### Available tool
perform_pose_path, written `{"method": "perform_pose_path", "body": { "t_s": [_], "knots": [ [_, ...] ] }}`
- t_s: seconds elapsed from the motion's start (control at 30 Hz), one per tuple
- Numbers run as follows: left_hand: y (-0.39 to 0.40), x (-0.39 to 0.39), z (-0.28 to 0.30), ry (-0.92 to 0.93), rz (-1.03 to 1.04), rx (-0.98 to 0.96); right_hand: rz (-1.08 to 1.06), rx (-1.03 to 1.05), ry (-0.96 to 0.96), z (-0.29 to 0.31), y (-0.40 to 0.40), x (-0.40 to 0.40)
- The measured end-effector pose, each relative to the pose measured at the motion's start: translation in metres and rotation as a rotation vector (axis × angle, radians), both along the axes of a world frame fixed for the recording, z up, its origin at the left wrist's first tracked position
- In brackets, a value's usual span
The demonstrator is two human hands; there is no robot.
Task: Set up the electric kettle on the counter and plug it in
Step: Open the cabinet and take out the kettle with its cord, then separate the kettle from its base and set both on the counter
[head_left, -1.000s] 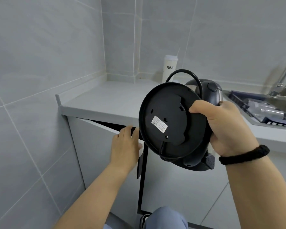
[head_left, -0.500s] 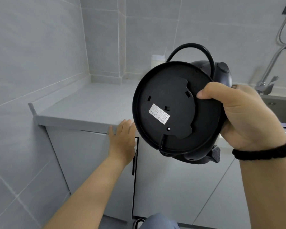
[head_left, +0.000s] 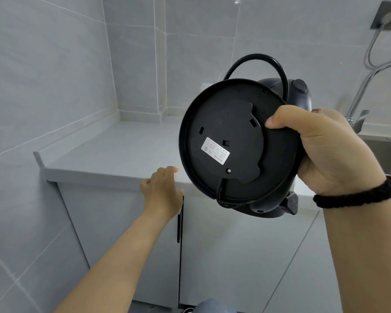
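Observation:
My right hand (head_left: 330,152) grips a black electric kettle together with its round base (head_left: 230,141), held up in the air and tilted so the base's underside with a white label faces me. The black power cord (head_left: 260,58) loops above the base. The kettle's lid knob (head_left: 299,85) peeks out behind the base. My left hand (head_left: 161,190) rests flat with fingers apart against the top of the grey cabinet door (head_left: 122,222), just under the edge of the pale counter (head_left: 113,152). A dark wall socket (head_left: 386,15) sits at the upper right.
A steel faucet (head_left: 366,86) and a sink (head_left: 384,152) lie to the right. A white cup (head_left: 204,86) stands at the back of the counter, mostly hidden by the base. Grey tiled walls enclose the left and back. Closed cabinet doors run below the counter.
The left cabinet door went from ajar to shut under my left hand. The kettle and base rose higher in my right hand, and my view tilted upward.

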State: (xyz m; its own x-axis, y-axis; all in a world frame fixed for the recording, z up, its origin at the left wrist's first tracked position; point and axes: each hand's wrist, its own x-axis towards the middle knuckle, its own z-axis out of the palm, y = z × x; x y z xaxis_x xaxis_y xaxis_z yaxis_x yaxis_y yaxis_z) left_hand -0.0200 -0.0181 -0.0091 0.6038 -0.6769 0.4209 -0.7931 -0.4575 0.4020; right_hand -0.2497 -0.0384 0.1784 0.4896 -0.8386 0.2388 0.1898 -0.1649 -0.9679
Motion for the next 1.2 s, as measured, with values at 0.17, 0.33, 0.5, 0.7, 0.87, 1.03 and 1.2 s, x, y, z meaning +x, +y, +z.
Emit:
{"method": "perform_pose_path", "body": {
  "t_s": [0.17, 0.33, 0.5, 0.7, 0.87, 1.03, 1.2],
  "knots": [
    [0.030, -0.029, 0.045, 0.641, -0.156, -0.448, -0.015, -0.005, -0.013, 0.008, -0.009, -0.002],
    [0.051, -0.061, 0.100, 0.795, -0.302, -0.613, 0.022, -0.019, -0.015, 0.012, -0.023, -0.006],
    [0.038, -0.081, 0.133, 0.730, -0.371, -0.576, 0.080, 0.007, -0.028, 0.013, -0.048, -0.011],
    [0.001, -0.097, 0.149, 0.633, -0.396, -0.581, 0.152, 0.039, -0.046, 0.016, -0.085, -0.025],
    [-0.034, -0.106, 0.161, 0.607, -0.432, -0.612, 0.161, 0.039, -0.004, 0.020, -0.113, -0.039],
    [-0.068, -0.114, 0.168, 0.629, -0.444, -0.640, 0.153, 0.014, 0.031, 0.021, -0.131, -0.051],
    [-0.095, -0.122, 0.174, 0.675, -0.484, -0.651, 0.092, 0.015, 0.024, 0.023, -0.143, -0.061]
  ]
}}
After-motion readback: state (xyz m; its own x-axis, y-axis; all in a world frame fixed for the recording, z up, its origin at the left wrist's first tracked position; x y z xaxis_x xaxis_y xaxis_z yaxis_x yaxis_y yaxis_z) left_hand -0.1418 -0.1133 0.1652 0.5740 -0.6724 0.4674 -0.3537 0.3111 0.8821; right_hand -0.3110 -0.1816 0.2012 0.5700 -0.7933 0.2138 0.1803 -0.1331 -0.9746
